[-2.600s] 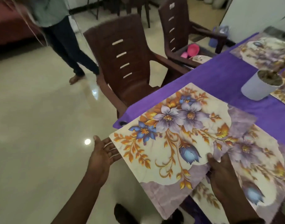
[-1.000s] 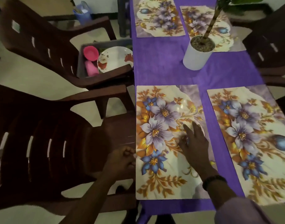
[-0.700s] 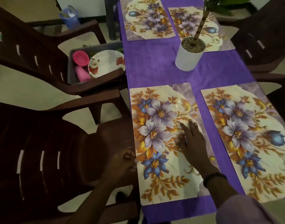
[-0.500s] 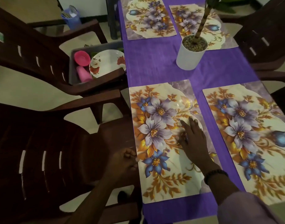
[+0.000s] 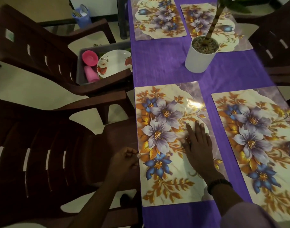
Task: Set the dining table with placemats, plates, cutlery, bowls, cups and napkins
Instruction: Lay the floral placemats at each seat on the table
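Note:
A floral placemat (image 5: pixel 159 129) lies at the near left of the purple-clothed table (image 5: pixel 164 63). My right hand (image 5: pixel 198 145) presses flat on it with straight fingers. My left hand (image 5: pixel 124 160) pinches the mat's left edge with curled fingers. A second placemat (image 5: pixel 259 137) lies to the right, and two more (image 5: pixel 157 18) (image 5: pixel 226 27) at the far end. A grey tub (image 5: pixel 80 66) on the far left chair holds a floral plate (image 5: pixel 114 63), a pink bowl (image 5: pixel 90 58) and a pink cup (image 5: pixel 90 74).
A white pot (image 5: pixel 200 58) with a plant stands mid-table between the mats. Dark brown chairs stand close on the left (image 5: pixel 34 153) (image 5: pixel 34 46) and on the right (image 5: pixel 275 38). A blue bin (image 5: pixel 81 15) sits on the floor at the back.
Earlier I held the placemat over the table's corner; it now lies flat at the near left place. Over the last second both hands have stayed on it, the view shifting only slightly.

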